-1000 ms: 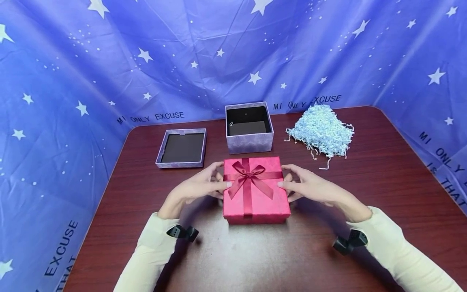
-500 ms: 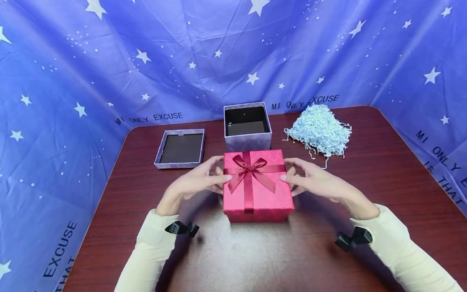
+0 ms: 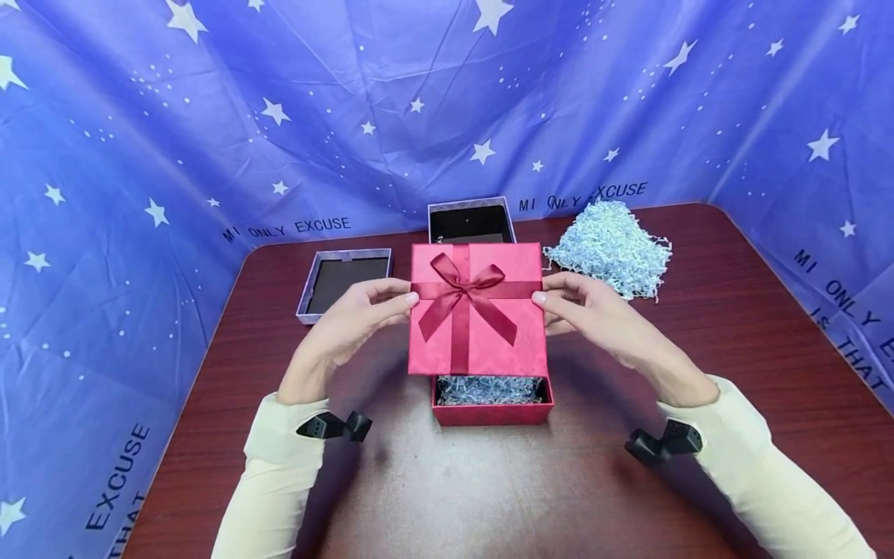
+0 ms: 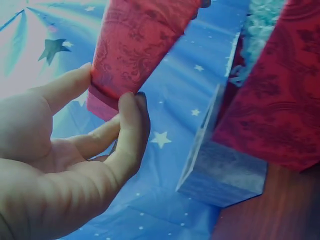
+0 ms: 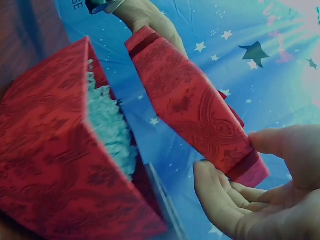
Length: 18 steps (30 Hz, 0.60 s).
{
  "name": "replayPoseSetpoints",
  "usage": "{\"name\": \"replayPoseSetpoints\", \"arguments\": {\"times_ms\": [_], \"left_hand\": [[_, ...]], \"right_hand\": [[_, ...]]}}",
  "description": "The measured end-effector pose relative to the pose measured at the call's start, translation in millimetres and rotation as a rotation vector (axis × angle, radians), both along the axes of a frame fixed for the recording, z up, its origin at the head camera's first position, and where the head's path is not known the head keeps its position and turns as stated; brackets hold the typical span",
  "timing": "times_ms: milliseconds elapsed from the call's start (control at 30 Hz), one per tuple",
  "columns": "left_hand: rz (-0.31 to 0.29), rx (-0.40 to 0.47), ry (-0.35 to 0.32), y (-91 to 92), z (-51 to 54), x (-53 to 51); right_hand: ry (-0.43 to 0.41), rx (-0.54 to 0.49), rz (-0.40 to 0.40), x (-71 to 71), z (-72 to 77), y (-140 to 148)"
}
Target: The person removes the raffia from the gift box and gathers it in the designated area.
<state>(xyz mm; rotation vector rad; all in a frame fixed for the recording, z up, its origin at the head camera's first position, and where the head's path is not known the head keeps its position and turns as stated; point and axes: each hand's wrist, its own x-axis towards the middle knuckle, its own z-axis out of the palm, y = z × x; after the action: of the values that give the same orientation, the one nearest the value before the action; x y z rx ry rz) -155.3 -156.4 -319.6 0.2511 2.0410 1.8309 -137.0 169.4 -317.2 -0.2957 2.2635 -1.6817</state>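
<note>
Both hands hold a red gift box lid with a dark red ribbon bow on top. My left hand pinches its left edge, thumb on top and fingers below. On the opposite edge, my right hand grips it the same way. In the wrist views the lid is raised clear of the red box base. The base stands on the table below, its near part showing in the head view. Light blue shredded paper fills it; the lid hides the rest.
A purple box, dark inside, stands behind the lid and is partly covered by it. Its shallow lid lies inside-up at the left. A heap of light blue shredded paper sits at the back right of the dark red table.
The lid was on the red box a second ago. Both hands have lifted it up and away from me, uncovering the near part of the base and its shredded paper.
</note>
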Motion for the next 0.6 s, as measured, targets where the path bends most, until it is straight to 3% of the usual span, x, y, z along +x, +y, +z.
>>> {"name": "replayPoseSetpoints", "arguments": {"times_ms": [100, 233, 367, 467, 600], "left_hand": [[0.022, -0.038, 0.050, -5.9, 7.4, 1.3], [0.048, -0.121, 0.201, -12.8, 17.9, 4.1], [0.104, -0.165, 0.321, -18.1, 26.3, 7.4], [0.114, -0.088, 0.334, -23.7, 29.3, 8.1], [0.101, 0.077, 0.260, -39.3, 31.3, 10.1]], "right_hand": [[0.068, 0.034, -0.036, -0.8, 7.7, -5.7], [0.205, 0.089, -0.074, -0.2, 16.6, -13.7], [0.385, 0.066, -0.112, -1.2, 20.2, -24.5], [0.455, 0.005, -0.118, -3.7, 20.1, -35.1], [0.421, -0.086, -0.072, -5.8, 17.1, -49.2]]}}
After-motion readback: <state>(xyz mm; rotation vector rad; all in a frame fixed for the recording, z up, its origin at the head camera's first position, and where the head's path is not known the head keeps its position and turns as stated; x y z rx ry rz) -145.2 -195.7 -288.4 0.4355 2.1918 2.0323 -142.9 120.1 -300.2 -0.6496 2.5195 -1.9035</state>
